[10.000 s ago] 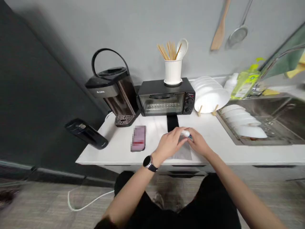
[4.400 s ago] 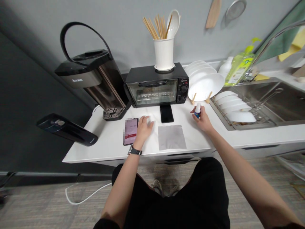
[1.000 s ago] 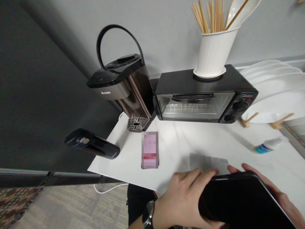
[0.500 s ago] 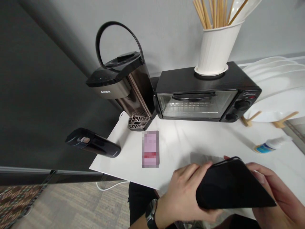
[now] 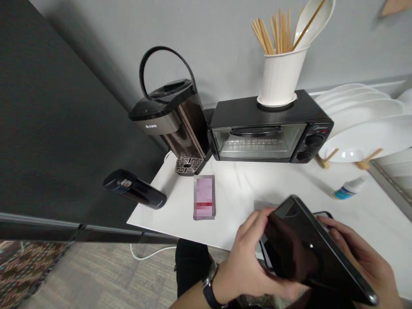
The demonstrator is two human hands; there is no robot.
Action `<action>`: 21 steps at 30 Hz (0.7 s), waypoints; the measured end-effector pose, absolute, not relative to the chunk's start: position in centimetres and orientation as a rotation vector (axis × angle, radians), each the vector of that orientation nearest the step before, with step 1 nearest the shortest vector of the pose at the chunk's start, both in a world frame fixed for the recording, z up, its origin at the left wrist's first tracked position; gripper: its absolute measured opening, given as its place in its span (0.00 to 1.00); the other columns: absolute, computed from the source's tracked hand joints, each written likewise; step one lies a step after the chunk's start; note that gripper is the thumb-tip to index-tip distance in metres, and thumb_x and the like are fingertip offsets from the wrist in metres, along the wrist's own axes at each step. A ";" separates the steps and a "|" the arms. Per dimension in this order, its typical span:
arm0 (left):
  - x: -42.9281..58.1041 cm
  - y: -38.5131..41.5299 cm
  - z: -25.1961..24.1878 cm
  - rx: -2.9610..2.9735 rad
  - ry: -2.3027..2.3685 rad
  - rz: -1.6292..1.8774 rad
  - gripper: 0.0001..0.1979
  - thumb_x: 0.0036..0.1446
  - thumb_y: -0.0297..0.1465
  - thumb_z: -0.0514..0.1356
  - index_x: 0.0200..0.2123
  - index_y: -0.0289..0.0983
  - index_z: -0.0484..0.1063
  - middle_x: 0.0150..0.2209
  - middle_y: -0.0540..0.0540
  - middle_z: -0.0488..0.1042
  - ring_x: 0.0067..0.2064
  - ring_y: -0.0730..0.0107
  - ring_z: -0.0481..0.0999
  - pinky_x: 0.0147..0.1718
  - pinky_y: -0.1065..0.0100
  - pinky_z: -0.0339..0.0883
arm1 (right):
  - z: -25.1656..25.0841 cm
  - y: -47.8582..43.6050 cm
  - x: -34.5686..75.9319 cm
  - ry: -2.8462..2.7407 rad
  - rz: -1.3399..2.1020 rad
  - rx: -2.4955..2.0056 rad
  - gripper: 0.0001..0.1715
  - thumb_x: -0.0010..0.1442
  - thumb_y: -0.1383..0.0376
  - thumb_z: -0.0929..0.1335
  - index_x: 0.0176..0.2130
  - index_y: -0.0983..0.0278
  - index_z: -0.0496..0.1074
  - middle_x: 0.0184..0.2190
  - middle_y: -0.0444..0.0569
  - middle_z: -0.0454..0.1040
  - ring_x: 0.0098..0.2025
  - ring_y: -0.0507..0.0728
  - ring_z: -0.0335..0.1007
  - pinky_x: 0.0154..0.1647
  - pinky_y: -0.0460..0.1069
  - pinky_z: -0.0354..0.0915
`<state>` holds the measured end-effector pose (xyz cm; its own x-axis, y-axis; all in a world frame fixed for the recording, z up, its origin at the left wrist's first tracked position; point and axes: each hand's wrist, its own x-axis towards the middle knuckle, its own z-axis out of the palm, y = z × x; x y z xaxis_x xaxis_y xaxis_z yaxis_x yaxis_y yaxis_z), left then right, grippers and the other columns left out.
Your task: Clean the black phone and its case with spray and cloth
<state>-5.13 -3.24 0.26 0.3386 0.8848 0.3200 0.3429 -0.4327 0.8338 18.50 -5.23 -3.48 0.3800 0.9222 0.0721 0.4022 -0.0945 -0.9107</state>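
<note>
A glossy black tablet (image 5: pixel 309 249) is held tilted above the table's front edge. My left hand (image 5: pixel 247 262) is closed on its left side, thumb below and fingers on the upper edge. A dark-rimmed piece (image 5: pixel 323 214), like a case or cover, shows behind the tablet's right side. My right hand (image 5: pixel 360 253) is closed around that side, with fingertips on the rimmed piece; its lower part is hidden by the tablet. Whether the piece is joined to the tablet I cannot tell. A watch (image 5: pixel 210 285) is on my left wrist.
On the white table (image 5: pixel 231 223) lies a blurred-out phone (image 5: pixel 204 197). A dark bottle (image 5: pixel 135 189), water dispenser (image 5: pixel 180 124), toaster oven (image 5: pixel 260 141), chopstick cup (image 5: pixel 283 77), plates (image 5: pixel 370 133) and a small white bottle (image 5: pixel 349 189) stand around it.
The tablet has turned in my hands: a matte black face showed before, and a glossy one with a shiny edge shows now. The view has shifted slightly.
</note>
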 end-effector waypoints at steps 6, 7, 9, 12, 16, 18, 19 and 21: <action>-5.3 2.7 0.8 2.056 1.062 0.999 0.47 0.53 0.41 0.71 0.72 0.43 0.55 0.61 0.41 0.68 0.64 0.55 0.70 0.66 0.55 0.65 | -8.7 -6.0 23.0 -1.165 0.635 -1.823 0.26 0.61 0.40 0.67 0.49 0.50 0.80 0.48 0.47 0.83 0.38 0.64 0.82 0.43 0.55 0.76; -5.2 4.3 0.2 2.123 1.008 0.899 0.47 0.53 0.39 0.72 0.72 0.42 0.56 0.60 0.41 0.69 0.62 0.57 0.72 0.65 0.58 0.66 | -9.2 -6.0 23.5 -1.189 0.645 -1.810 0.26 0.60 0.40 0.67 0.48 0.49 0.81 0.47 0.47 0.83 0.37 0.64 0.82 0.42 0.56 0.76; -4.7 7.7 -1.5 2.230 0.909 0.773 0.45 0.52 0.39 0.73 0.70 0.41 0.60 0.59 0.42 0.70 0.59 0.58 0.74 0.63 0.60 0.67 | -9.7 -5.9 24.1 -1.227 0.668 -1.781 0.27 0.59 0.38 0.67 0.46 0.50 0.82 0.46 0.47 0.84 0.35 0.64 0.81 0.39 0.56 0.77; -3.9 11.7 -4.5 2.307 0.868 0.675 0.43 0.53 0.40 0.72 0.69 0.37 0.64 0.60 0.39 0.71 0.60 0.57 0.74 0.64 0.61 0.66 | -10.1 -5.1 24.0 -1.290 0.697 -1.713 0.29 0.57 0.38 0.68 0.43 0.55 0.83 0.45 0.49 0.84 0.36 0.63 0.82 0.34 0.53 0.78; -3.8 13.9 -6.8 2.359 0.905 0.588 0.40 0.56 0.41 0.71 0.68 0.38 0.65 0.63 0.39 0.71 0.63 0.56 0.72 0.66 0.59 0.64 | -10.1 -4.0 23.6 -1.345 0.717 -1.635 0.29 0.59 0.40 0.69 0.42 0.58 0.84 0.43 0.49 0.85 0.33 0.59 0.81 0.32 0.47 0.77; -4.1 14.2 -7.2 2.361 0.955 0.586 0.39 0.57 0.42 0.71 0.69 0.40 0.65 0.65 0.40 0.70 0.65 0.56 0.70 0.67 0.57 0.62 | -10.2 -3.9 23.6 -1.366 0.722 -1.626 0.29 0.60 0.40 0.68 0.42 0.58 0.84 0.42 0.48 0.85 0.32 0.58 0.81 0.31 0.47 0.77; -4.4 14.2 -7.3 2.358 0.968 0.590 0.40 0.57 0.43 0.72 0.69 0.41 0.65 0.66 0.40 0.69 0.65 0.56 0.69 0.67 0.57 0.61 | -10.3 -3.8 23.6 -1.376 0.722 -1.625 0.29 0.60 0.40 0.68 0.42 0.58 0.84 0.42 0.49 0.85 0.32 0.58 0.81 0.31 0.46 0.77; -4.8 14.3 -7.6 2.355 0.964 0.589 0.40 0.57 0.44 0.72 0.69 0.42 0.65 0.68 0.40 0.68 0.67 0.57 0.68 0.68 0.57 0.59 | -10.6 -3.9 23.7 -1.382 0.718 -1.631 0.30 0.60 0.39 0.68 0.43 0.58 0.84 0.42 0.49 0.85 0.33 0.59 0.82 0.31 0.46 0.77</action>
<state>-4.77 14.25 -7.55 0.6513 0.7340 0.1925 0.5064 -0.6093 0.6102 23.72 -3.87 -10.58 0.2214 0.9701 0.0993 0.4766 -0.0188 -0.8789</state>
